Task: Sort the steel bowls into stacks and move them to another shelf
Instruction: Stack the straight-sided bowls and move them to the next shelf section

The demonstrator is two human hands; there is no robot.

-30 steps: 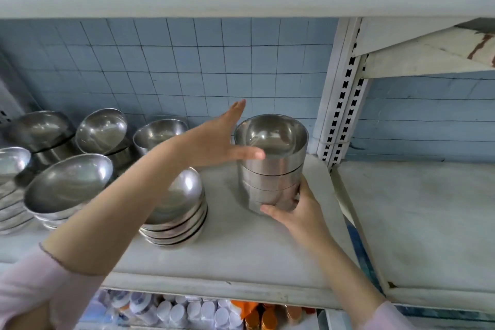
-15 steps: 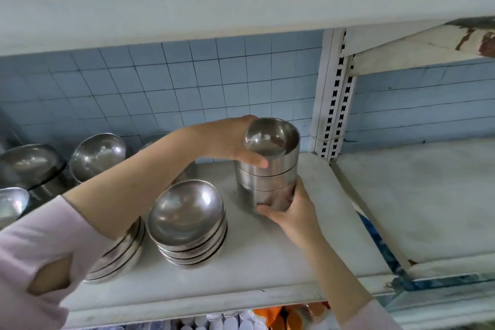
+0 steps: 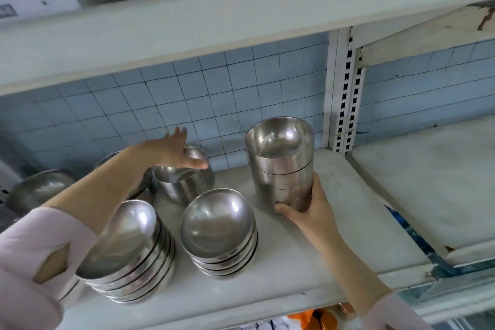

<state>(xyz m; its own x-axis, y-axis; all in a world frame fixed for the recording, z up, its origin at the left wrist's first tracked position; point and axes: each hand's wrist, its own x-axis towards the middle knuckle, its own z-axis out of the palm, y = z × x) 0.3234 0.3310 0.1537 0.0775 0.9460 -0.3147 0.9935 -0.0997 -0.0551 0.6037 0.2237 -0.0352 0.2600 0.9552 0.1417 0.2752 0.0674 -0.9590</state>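
A tall stack of straight-sided steel bowls (image 3: 281,166) stands on the white shelf (image 3: 348,222), near its right end. My right hand (image 3: 308,211) grips the bottom of this stack from the front. My left hand (image 3: 174,151) hovers with straight fingers over another straight-sided steel bowl (image 3: 184,182) further back; its thumb lies above the rim. Two leaning stacks of round shallow bowls stand in front: one in the middle (image 3: 218,233) and one on the left (image 3: 128,254).
More steel bowls (image 3: 40,187) sit at the far left, partly hidden by my arm. A slotted upright post (image 3: 345,94) divides this shelf from the bare right-hand shelf (image 3: 428,185). A shelf board runs overhead. Small bottles show below the front edge.
My left hand has let go of the tall stack's rim and moved left to the single bowl at the back. My right hand still holds the stack's base. The view has tilted up.
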